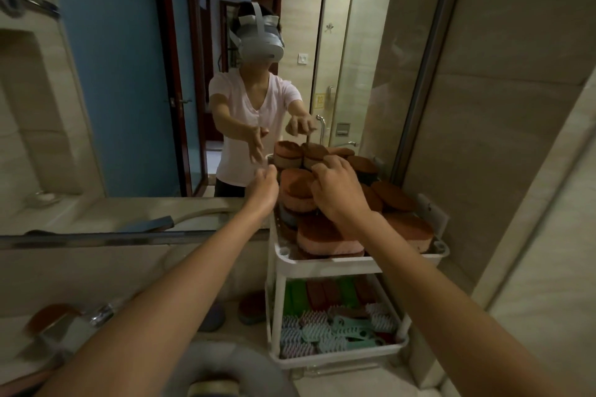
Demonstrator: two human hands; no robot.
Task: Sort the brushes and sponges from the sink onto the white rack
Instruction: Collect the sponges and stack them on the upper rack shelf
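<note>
Up on the top tier of the white rack (325,263), brown-topped sponges (325,235) lie stacked and crowded together, some standing on others. The right hand (338,190) rests over the stack at the rack's back, fingers curled down onto a sponge; whether it grips one cannot be told. The left hand (265,185) hovers just left of the rack's top tier, fingers loosely bent, holding nothing. On the rack's lower tier lie green and red-brown brushes (325,295) with pale toothed scrubbers (335,329) in front. Behind the rack a mirror (129,74) reflects the person. No writing on the rack or sponges can be read.
</note>
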